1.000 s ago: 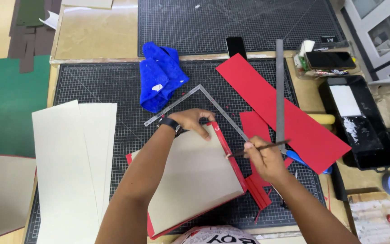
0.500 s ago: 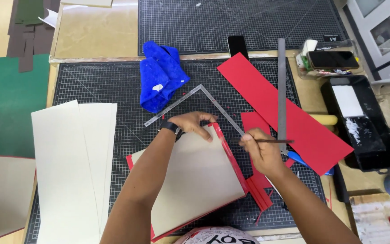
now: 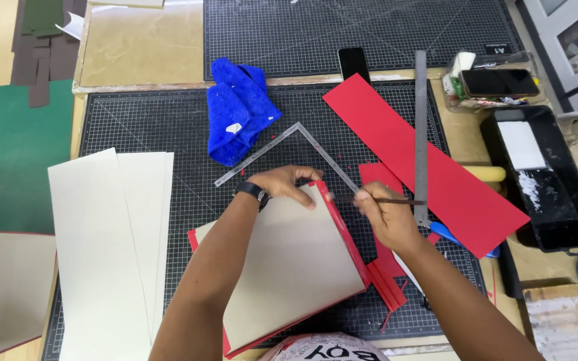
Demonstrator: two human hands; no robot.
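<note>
On the cutting mat (image 3: 142,120), the left hand (image 3: 289,184) presses its fingers on the top corner of the red-edged grey board (image 3: 289,267), the right hand (image 3: 386,214) pinches a thin brush (image 3: 389,200) lying level, handle pointing right, and farther right a black tray (image 3: 556,200) holds white paste.

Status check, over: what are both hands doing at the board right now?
Left hand pressing the top corner of the grey board. Right hand gripping a thin brush by its red-wrapped edge. Metal square lies just behind, over.
</note>
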